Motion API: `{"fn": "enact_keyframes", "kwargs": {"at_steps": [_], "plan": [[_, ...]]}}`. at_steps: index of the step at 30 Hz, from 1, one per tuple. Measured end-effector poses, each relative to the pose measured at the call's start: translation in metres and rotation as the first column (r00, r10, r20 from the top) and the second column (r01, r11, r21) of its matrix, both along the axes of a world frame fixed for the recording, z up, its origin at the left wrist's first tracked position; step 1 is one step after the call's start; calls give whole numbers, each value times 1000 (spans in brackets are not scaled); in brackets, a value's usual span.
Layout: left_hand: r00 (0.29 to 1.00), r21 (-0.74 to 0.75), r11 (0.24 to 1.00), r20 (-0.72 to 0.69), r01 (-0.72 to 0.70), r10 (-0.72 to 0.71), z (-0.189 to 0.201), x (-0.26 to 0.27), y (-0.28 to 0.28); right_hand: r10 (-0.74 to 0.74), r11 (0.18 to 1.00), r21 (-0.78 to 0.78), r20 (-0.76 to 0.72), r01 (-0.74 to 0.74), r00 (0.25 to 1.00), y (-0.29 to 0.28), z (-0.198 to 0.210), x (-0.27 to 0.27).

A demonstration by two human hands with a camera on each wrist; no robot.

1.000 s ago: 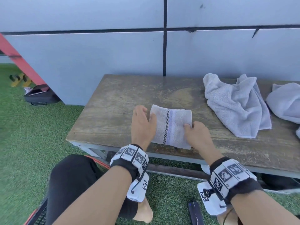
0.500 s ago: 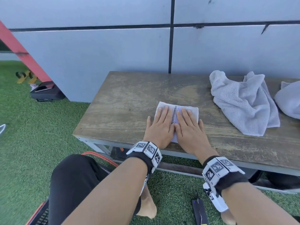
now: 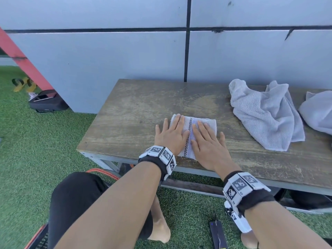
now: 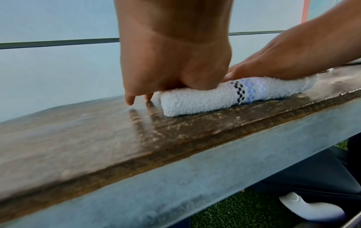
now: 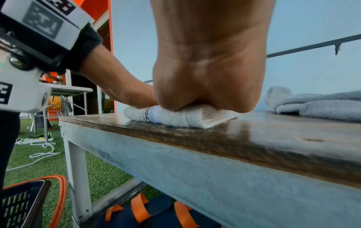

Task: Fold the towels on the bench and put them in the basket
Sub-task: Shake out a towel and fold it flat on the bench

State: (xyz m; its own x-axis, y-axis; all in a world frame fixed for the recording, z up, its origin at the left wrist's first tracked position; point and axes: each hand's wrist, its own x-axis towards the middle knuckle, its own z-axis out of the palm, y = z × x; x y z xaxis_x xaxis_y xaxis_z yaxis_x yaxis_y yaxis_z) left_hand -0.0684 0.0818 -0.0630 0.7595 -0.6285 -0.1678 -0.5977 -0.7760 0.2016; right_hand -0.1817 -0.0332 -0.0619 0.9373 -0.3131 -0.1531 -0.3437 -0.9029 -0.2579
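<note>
A small folded white towel with a black checkered stripe lies near the front edge of the wooden bench. My left hand lies flat on its left half, fingers straight. My right hand presses flat on its right half. In the left wrist view the folded towel is squashed under my left hand. The right wrist view shows the folded towel under my right hand. A dark basket with an orange rim stands on the grass by my left knee.
A crumpled grey towel lies on the bench to the right, and another towel sits at the right edge. A grey wall stands behind the bench. Sandals lie under it. A dark device lies on the grass.
Both hands moved from the towel's side edges onto its top and now lie flat on it side by side, slightly spread apart.
</note>
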Motion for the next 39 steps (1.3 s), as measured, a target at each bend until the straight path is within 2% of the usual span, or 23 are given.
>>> {"fn": "enact_keyframes", "kwargs": {"at_steps": [5,9,11,13,16,19,22,25,28,29,32,33,34,35,36,39], "plan": [[993,55,998,115,-7,1,8,-3,-5,-5,1000,-1,27,5,1000,2,-3,-7],[992,117,992,116,-56,42,15,-2,-4,-30,999,49,150,23,988,8,-7,-28],[989,154,985,137,-72,51,16,-2,-4,-156,982,135,208,129,966,11,-9,-40],[981,200,974,178,-107,71,20,-5,-6,-328,934,213,202,285,923,12,-10,-47],[964,308,942,260,-135,53,33,-16,-12,-403,913,166,234,372,885,10,-11,-49],[963,375,924,268,-81,-24,42,-29,-10,-456,890,163,262,427,851,9,-7,-46],[952,388,921,266,35,-149,40,-37,-2,-574,801,334,191,497,796,8,5,-43],[952,393,915,235,91,-196,40,-45,5,-605,743,434,109,510,789,4,8,-34],[967,342,937,203,75,-151,47,-55,9,-616,693,517,61,503,785,3,2,-21],[970,320,945,196,75,-144,51,-59,11,-636,649,572,46,502,770,5,3,-18],[984,202,979,165,37,-72,61,-67,23,-729,398,806,-12,438,684,10,9,-12],[992,130,991,126,-10,-7,63,-67,28,-736,323,861,-32,393,677,12,14,-12],[995,55,995,60,-77,74,67,-65,34,-723,283,900,-28,332,690,14,19,-13],[989,-22,989,-9,-149,148,71,-63,40,-699,285,915,-6,286,715,16,29,-14],[978,-84,976,-74,-199,193,77,-59,46,-669,322,918,47,232,742,19,42,-15],[956,-276,923,-198,-267,217,100,-45,69,-497,502,865,281,7,821,31,97,-16]]}}
